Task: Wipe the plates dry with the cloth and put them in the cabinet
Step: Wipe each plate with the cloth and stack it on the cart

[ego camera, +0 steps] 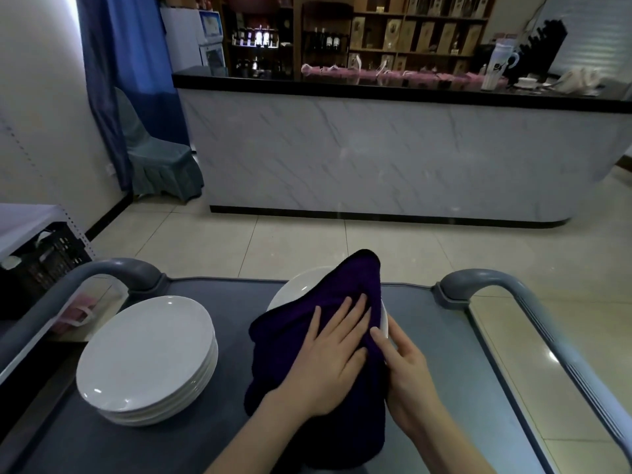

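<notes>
head view: plate stack (147,357) on cart (444,354)

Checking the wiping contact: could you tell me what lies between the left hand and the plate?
The purple cloth lies between the left hand and the plate, per the head view.

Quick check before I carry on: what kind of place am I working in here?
Probably a restaurant or bar service area: a marble-fronted counter, shelves of bottles behind it, and a grey service cart carrying a stack of white plates.
</notes>
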